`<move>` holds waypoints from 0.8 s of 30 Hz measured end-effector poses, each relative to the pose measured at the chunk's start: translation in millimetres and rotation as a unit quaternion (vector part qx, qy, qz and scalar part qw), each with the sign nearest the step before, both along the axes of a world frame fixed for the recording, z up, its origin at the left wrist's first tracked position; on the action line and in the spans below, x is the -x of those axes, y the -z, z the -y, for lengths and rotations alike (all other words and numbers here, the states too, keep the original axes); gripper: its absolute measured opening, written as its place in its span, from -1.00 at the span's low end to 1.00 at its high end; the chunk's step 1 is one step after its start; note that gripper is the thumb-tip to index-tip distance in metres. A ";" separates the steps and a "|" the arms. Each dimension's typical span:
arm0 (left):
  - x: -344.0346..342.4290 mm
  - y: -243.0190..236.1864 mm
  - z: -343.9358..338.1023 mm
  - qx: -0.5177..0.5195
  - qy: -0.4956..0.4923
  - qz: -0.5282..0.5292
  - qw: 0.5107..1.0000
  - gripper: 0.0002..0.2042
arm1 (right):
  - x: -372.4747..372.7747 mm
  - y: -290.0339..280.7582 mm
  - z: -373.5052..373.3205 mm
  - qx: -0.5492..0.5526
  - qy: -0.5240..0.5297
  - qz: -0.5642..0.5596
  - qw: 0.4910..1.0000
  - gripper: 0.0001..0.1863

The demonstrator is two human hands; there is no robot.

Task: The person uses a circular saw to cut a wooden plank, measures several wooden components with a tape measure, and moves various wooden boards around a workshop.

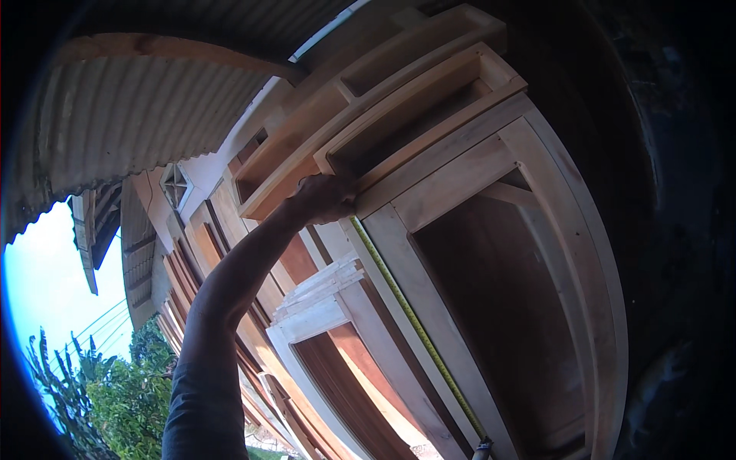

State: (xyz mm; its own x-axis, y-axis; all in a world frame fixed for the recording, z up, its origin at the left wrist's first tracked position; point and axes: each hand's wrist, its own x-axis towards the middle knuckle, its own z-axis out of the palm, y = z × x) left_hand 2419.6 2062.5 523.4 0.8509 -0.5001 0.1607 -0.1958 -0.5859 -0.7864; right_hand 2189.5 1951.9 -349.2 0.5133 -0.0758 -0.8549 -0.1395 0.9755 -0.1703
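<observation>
My left hand (pixel 326 198) is raised at the upper left corner of a tall, unpainted wooden frame (pixel 429 284). Its fingers are closed at the top end of a yellow tape measure (pixel 406 318). The blade runs straight down along the frame's left side piece, stretched nearly to the picture's lower edge. A small dark thing (pixel 483 445) sits at the blade's lower end, too little of it showing to name. Dark panels fill the inside of the frame. My right hand does not show clearly anywhere.
Box-like wooden frames (pixel 429 115) rest above the tall frame. Pale smaller frames (pixel 310 322) and several long boards (pixel 207 253) lean behind my arm. A corrugated metal roof (pixel 138 115) hangs overhead at left. Green plants (pixel 126 391) grow at the lower left.
</observation>
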 end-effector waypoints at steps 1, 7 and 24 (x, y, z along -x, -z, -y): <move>0.1 -1.0 -1.4 -0.001 0.000 0.001 1.000 -0.76 | -3.3 -0.8 -0.6 0.000 -0.004 0.003 1.000 -0.76; 13.9 -0.8 -4.9 -0.016 -0.013 0.008 1.000 -0.73 | -4.6 -1.8 -8.8 -0.001 -0.020 0.012 1.000 -0.78; -69.8 -34.0 -84.7 0.113 0.000 -0.157 0.981 -0.87 | 54.6 101.1 -47.0 -0.183 0.241 -0.181 0.936 -0.77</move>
State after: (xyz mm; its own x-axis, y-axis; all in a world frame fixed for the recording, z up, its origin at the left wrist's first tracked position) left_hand 2489.4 2147.2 557.4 0.8763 -0.4817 -0.0034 -0.4077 -0.7380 -0.5376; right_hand 2134.9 1998.9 -450.3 0.1669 0.1081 -0.9800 0.3476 0.9237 0.1611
